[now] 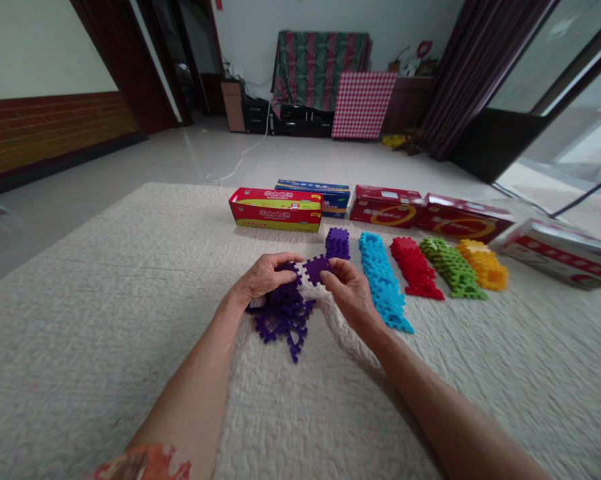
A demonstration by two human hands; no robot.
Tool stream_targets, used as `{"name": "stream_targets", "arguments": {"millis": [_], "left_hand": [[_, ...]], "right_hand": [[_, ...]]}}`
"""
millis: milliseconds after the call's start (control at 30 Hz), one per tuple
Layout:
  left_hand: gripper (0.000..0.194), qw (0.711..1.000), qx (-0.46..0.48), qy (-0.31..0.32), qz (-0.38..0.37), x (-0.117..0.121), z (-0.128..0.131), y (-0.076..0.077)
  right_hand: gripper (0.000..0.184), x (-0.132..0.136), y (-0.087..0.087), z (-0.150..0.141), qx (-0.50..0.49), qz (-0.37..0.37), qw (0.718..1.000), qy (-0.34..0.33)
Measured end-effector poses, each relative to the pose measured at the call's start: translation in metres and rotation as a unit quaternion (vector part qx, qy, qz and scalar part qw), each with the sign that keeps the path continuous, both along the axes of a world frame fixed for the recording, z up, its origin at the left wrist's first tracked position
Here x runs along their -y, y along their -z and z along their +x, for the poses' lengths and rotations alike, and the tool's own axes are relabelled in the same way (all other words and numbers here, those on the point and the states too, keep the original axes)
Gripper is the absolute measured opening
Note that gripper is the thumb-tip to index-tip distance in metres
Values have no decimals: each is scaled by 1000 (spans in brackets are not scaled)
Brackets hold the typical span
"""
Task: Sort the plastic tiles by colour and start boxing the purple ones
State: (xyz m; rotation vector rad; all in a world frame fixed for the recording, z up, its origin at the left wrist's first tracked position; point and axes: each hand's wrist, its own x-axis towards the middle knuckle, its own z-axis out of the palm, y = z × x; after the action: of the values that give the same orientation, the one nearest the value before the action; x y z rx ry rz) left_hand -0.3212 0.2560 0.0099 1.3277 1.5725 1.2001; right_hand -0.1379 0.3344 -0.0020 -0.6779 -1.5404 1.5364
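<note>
My right hand [351, 288] pinches a flat purple interlocking tile [316, 269] with notched edges between thumb and fingers. Close beside it, my left hand [266, 279] is closed on another purple tile, mostly covered by the fingers. Both are held above a loose pile of purple tiles [279, 319], some square, some with cut-out shapes. Just beyond my hands stands a neat purple stack [337, 241]. To the right lie overlapping rows of blue tiles [383, 283], red tiles [414, 268], green tiles [451, 267] and yellow tiles [484, 265].
Along the far side of the quilted cover [130, 280] stand a red and yellow-green box [276, 212], a blue box [336, 200] and two dark red boxes [386, 208]. A white and red box [565, 252] sits at the right. A white cable [245, 155] crosses the tiled floor.
</note>
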Motion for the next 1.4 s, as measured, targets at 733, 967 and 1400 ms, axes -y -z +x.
{"name": "stream_targets", "arguments": {"millis": [733, 967, 1400], "left_hand": [[13, 975, -126, -34, 180, -10, 8, 1], [13, 979, -120, -31, 164, -11, 11, 2], [19, 993, -20, -24, 113, -12, 21, 0]], "right_hand": [[41, -1, 3, 3, 166, 143, 972, 82], [29, -10, 2, 9, 150, 251, 948, 124], [51, 7, -3, 12, 247, 516, 809, 134]]}}
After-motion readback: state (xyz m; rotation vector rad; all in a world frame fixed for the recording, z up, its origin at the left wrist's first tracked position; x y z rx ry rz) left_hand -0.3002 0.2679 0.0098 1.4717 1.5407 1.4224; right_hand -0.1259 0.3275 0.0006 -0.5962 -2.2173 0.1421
